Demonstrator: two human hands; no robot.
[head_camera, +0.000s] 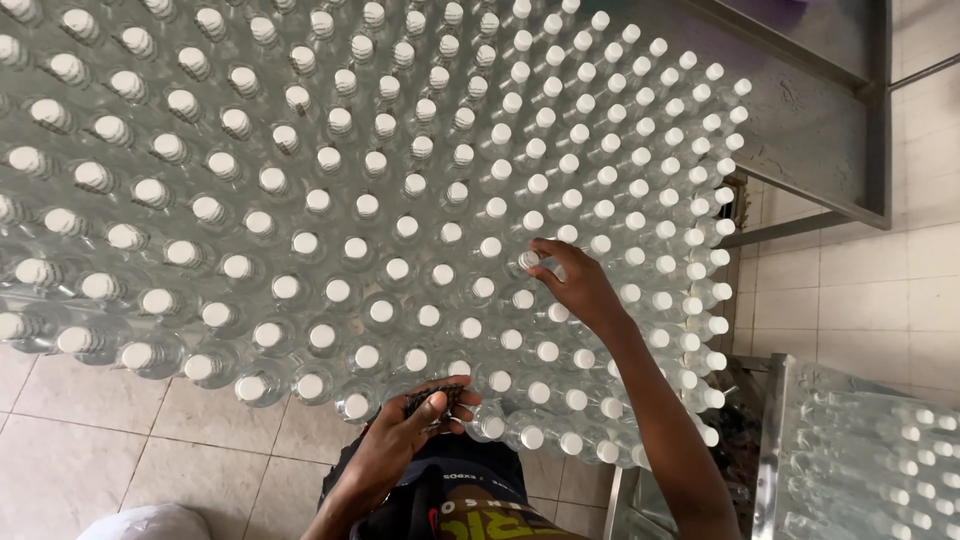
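Note:
A dense crowd of clear plastic bottles with white caps (380, 220) stands upright, filling most of the view. My right hand (572, 282) reaches out over them, its fingertips pinched on the cap of one bottle (528, 260) near the middle. My left hand (410, 432) stays close to my body at the near edge of the bottles, closed around a small dark bundle (432, 402) whose make-up I cannot tell.
A metal frame and panel (820, 130) rises at the far right. At the lower right, a metal-edged tray (790, 440) holds more capped bottles lying down. Beige tiled floor (90, 440) shows at the lower left, with a white bag (140, 524) at the bottom edge.

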